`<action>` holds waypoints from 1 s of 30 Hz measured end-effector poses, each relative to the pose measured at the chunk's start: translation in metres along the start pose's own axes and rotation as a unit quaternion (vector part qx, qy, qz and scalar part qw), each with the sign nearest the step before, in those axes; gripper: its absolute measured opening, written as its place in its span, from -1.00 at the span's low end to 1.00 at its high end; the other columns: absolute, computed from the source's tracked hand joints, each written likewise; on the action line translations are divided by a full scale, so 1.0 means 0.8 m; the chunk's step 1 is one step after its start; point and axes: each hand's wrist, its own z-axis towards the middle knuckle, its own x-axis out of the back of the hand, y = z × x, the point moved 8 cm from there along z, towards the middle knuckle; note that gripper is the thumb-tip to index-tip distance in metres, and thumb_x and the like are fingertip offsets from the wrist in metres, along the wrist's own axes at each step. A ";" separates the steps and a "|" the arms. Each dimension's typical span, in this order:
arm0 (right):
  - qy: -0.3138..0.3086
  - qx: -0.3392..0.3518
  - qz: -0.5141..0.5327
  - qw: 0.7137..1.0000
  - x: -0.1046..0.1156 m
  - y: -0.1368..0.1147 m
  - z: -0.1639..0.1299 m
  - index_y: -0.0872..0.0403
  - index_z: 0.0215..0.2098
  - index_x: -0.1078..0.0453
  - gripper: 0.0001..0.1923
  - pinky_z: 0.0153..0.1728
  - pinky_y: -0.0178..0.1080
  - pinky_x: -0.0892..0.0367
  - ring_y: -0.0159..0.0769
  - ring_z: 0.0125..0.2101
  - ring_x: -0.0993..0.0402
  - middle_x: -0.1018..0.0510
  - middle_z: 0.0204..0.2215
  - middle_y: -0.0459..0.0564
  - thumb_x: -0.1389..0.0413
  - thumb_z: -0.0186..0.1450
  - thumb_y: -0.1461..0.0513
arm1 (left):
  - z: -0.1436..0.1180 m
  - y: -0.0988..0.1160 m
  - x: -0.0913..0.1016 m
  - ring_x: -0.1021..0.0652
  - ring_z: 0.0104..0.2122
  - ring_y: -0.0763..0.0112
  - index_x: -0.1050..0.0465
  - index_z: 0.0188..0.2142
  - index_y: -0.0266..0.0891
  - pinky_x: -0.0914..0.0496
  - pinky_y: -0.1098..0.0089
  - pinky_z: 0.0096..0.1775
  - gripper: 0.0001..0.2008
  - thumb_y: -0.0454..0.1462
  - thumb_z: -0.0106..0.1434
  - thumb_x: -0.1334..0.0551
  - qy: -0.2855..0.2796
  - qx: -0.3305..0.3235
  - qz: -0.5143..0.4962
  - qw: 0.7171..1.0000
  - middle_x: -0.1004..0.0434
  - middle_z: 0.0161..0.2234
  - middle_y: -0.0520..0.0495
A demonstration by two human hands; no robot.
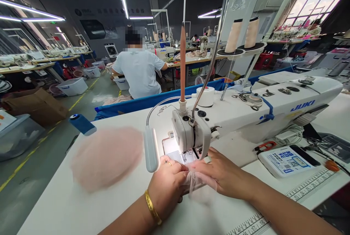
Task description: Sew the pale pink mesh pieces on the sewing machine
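Observation:
A sheer pale pink fabric (pixel 194 180) lies gathered at the needle area of a white sewing machine (pixel 191 133). My left hand (pixel 171 180), with a gold bangle at its wrist, pinches the fabric's left side just in front of the presser foot. On the right, my right hand (pixel 221 173) grips the same fabric, its fingers close to the machine head and partly hidden by it. Folds of the cloth hang between both hands toward me. A round pile of sheer pink fabric (pixel 109 156) rests on the table to the left.
A lamp (pixel 151 149) on a bendy neck stands left of the needle. A blue thread cone (pixel 82 124) lies at the table's left edge. To the right are a white box (pixel 287 160) and red-handled snips (pixel 265 147). A person (pixel 138 69) sits ahead, back turned.

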 end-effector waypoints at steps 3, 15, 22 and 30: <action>0.021 -0.006 0.000 1.000 -0.005 0.003 -0.002 0.01 -0.11 -0.46 -0.86 -0.15 -0.14 -0.24 -0.11 -0.19 -0.38 -0.60 -0.27 0.04 -0.06 0.50 0.22 | -0.002 -0.010 -0.003 -0.58 -0.37 0.32 -0.53 -0.26 -0.16 -0.38 0.20 -0.11 -0.67 -0.54 0.17 -0.10 0.002 0.007 0.003 1.000 -0.68 -0.26 0.02; 0.170 -0.174 0.234 0.941 0.005 0.029 0.001 0.01 -0.31 -0.44 -0.60 -0.30 -0.24 -0.39 -0.23 -0.35 -0.44 -0.52 -0.37 -0.03 0.06 0.55 0.02 | 0.008 -0.050 -0.015 -0.53 -0.27 0.36 -0.57 -0.36 -0.16 -0.44 0.40 -0.18 -0.66 -0.26 0.47 -0.07 -0.076 0.173 -0.177 0.966 -0.54 -0.33 -0.02; 0.114 -0.140 0.216 0.960 0.001 0.025 0.002 0.03 -0.37 -0.38 -0.55 -0.26 -0.20 -0.36 -0.22 -0.34 -0.40 -0.49 -0.43 -0.03 0.14 0.56 0.03 | 0.006 -0.039 -0.006 -0.49 -0.30 0.35 -0.54 -0.41 -0.18 -0.40 0.36 -0.23 -0.67 -0.28 0.45 -0.11 -0.065 0.129 -0.130 0.981 -0.50 -0.35 -0.03; -0.040 0.018 0.072 0.996 0.000 -0.013 -0.006 0.03 -0.31 -0.37 -0.78 -0.14 -0.10 -0.23 -0.20 -0.30 -0.38 -0.55 -0.39 -0.05 0.01 0.51 0.23 | -0.013 0.012 0.004 -0.49 -0.39 0.38 -0.50 -0.37 -0.17 -0.35 0.26 -0.19 -0.74 -0.54 0.24 -0.16 -0.030 -0.018 -0.030 0.999 -0.59 -0.36 0.04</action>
